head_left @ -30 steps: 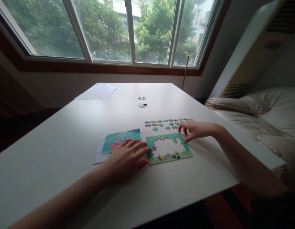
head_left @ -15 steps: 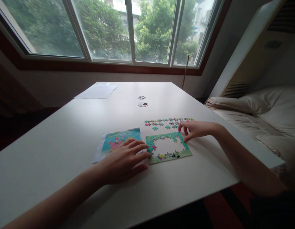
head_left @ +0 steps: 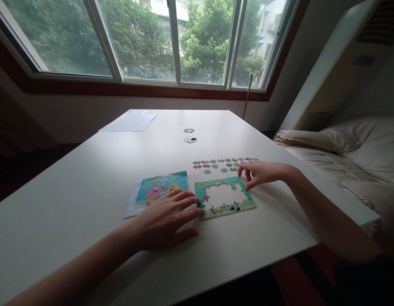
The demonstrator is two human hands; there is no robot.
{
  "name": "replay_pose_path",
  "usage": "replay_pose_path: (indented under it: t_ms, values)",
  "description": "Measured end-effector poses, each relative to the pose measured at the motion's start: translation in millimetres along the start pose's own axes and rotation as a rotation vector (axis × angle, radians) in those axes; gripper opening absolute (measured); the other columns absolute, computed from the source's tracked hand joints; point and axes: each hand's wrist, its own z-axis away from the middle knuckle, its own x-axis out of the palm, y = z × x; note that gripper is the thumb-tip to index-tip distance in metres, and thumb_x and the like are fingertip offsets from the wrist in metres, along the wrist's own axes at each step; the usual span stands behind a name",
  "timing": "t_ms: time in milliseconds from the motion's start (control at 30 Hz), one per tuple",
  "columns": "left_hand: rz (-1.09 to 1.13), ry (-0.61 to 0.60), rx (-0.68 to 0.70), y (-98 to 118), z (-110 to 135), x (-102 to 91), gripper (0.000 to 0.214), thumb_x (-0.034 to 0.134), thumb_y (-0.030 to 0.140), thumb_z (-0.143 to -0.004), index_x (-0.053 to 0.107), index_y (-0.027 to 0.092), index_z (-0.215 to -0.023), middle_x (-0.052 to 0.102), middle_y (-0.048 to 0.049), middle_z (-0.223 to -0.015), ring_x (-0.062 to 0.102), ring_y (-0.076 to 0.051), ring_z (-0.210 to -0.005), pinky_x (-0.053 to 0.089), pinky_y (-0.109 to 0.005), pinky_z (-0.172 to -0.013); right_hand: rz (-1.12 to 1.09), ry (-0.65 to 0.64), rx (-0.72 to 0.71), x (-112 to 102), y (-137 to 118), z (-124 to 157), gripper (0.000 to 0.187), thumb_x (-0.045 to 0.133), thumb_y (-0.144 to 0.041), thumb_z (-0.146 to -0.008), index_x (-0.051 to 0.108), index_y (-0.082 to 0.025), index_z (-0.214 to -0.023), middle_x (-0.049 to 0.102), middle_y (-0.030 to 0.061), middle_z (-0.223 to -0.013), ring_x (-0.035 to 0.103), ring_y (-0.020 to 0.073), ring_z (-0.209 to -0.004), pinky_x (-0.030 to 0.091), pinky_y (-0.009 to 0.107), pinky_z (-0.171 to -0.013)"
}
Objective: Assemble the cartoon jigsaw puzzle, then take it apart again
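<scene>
The jigsaw board [head_left: 227, 212], a green-edged ring of joined pieces around an unfilled middle, lies flat on the white table [head_left: 88, 187], where it lay a second ago.

The left hand [head_left: 171, 219] is what has changed: its fingertips have slid down the board's left edge toward the near corner, and its thumb rests lower. The fingers are loosely spread, gripping nothing.

With that hand lower, the picture sheet [head_left: 158, 187] left of the board shows more of its yellow figure, though the hand overlaps its near right part.

The right hand [head_left: 263, 173] keeps its pose at the board's far right corner, thumb and curled fingers apart; whether the thumb presses the edge, I cannot tell.

Just beyond the board, the loose pieces [head_left: 224, 170] lie in rows as before. Farther off, the white papers [head_left: 129, 123] are unmoved.
</scene>
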Motion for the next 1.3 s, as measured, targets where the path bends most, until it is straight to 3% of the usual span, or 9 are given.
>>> replay_pose_path:
  t_ms: [300, 733, 867, 1067, 1300]
  values:
    - [-0.019, 0.040, 0.018, 0.6, 1.3, 1.4, 0.033, 0.045, 0.040, -0.087, 0.051, 0.025, -0.116, 0.054, -0.0091, -0.117, 0.050, -0.027, -0.102, 0.039, -0.044, -0.089, -0.007, 0.014, -0.005, 0.6, 1.8, -0.4, 0.054, 0.065, -0.049, -0.061, 0.052, -0.021, -0.105, 0.061, 0.0035, -0.087, 0.057, 0.0204, -0.080, 0.040, 0.025, -0.065]
    - [0.001, -0.017, -0.001, 3.9, 0.7, -3.5, 0.035, 0.044, 0.042, -0.087, 0.049, 0.024, -0.117, 0.053, -0.0099, -0.119, 0.049, -0.028, -0.104, 0.039, -0.046, -0.089, -0.004, 0.024, -0.011, -0.5, 5.9, 0.5, 0.049, 0.059, -0.050, -0.068, 0.052, -0.020, -0.106, 0.060, 0.0050, -0.088, 0.056, 0.0191, -0.077, 0.040, 0.026, -0.064]
    - [0.018, 0.013, 0.006, 3.2, 0.7, -2.9, 0.035, 0.046, 0.042, -0.086, 0.049, 0.024, -0.117, 0.053, -0.0090, -0.118, 0.050, -0.028, -0.103, 0.040, -0.046, -0.088, 0.021, 0.112, 0.008, -9.4, 20.1, 4.7, 0.039, 0.048, -0.046, -0.078, 0.054, -0.019, -0.105, 0.060, 0.0075, -0.096, 0.056, 0.0189, -0.080, 0.042, 0.027, -0.068]
    - [0.021, 0.056, 0.008, 1.8, 1.1, -1.7, 0.033, 0.050, 0.041, -0.085, 0.052, 0.025, -0.114, 0.055, -0.0085, -0.116, 0.051, -0.028, -0.103, 0.040, -0.043, -0.087, 0.056, 0.279, 0.147, -25.1, 57.4, 11.1, 0.030, 0.046, -0.034, -0.078, 0.059, -0.017, -0.100, 0.061, 0.0106, -0.098, 0.058, 0.0218, -0.085, 0.043, 0.030, -0.073]
    - [0.011, 0.027, 0.006, 1.8, 1.3, -1.2, 0.036, 0.048, 0.042, -0.086, 0.049, 0.025, -0.118, 0.054, -0.0089, -0.119, 0.049, -0.030, -0.108, 0.040, -0.046, -0.087, 0.042, 0.315, 0.252, -25.6, 96.6, 12.2, 0.029, 0.048, -0.030, -0.075, 0.063, -0.018, -0.097, 0.062, 0.0111, -0.099, 0.059, 0.0243, -0.088, 0.044, 0.032, -0.077]
